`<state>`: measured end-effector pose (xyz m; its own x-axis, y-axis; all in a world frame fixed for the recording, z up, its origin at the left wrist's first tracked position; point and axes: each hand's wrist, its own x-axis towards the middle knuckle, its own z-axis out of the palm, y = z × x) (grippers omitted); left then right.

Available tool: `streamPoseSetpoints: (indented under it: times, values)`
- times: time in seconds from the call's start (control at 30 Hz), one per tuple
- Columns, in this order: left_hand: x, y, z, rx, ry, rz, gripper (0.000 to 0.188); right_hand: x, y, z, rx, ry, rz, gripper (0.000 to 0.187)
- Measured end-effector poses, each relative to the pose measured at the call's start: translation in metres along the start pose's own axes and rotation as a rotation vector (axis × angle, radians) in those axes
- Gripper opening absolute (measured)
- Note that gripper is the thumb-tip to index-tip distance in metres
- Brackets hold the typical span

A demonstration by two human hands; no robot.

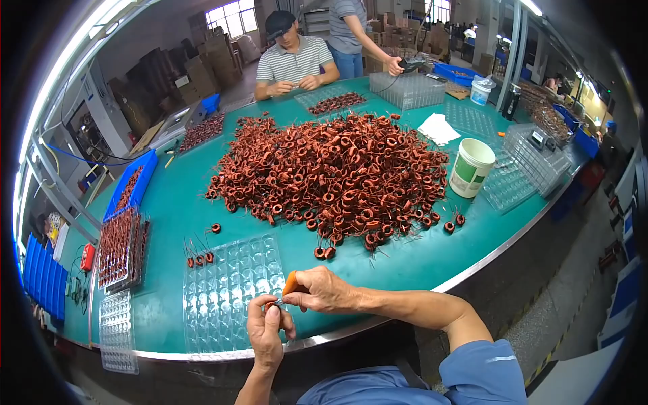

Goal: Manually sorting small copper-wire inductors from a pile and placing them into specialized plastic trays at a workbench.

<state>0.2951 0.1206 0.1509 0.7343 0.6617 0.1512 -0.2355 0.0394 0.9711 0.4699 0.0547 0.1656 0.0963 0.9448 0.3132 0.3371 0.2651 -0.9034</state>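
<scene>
Over the front edge of the table, my left hand (266,332) pinches a small red ring-shaped wire coil (270,306) between thumb and fingers. My right hand (327,290) is wrapped round a tool with an orange handle (290,281); its metal end meets the coil, and its exact kind is hard to make out. Beside my hands lies a clear plastic tray (226,304) with round pockets, holding a few coils (200,259) at its far left corner. A large heap of red coils (331,175) with wire leads covers the middle of the green table (182,192).
Stacked trays full of coils (120,250) and a blue bin (138,179) stand at the left. To the right are a white-and-green bucket (472,169), white paper (439,129) and clear trays (509,182). A seated person (297,64) works across the table; another person (347,34) stands behind.
</scene>
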Motion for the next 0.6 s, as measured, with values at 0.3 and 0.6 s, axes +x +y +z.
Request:
streamPoseSetpoints:
  times: [0.3, 0.6]
  values:
    - [0.022, 0.003, -0.013, 0.255, 0.065, 0.026, 0.011, 0.004, 0.005, -0.004, 0.12, 0.231, 0.22, 0.024]
    - [0.02, 0.015, -0.008, 0.857, -0.071, 0.266, 0.019, -0.002, 0.002, 0.001, 0.455, 0.056, 0.366, 0.025]
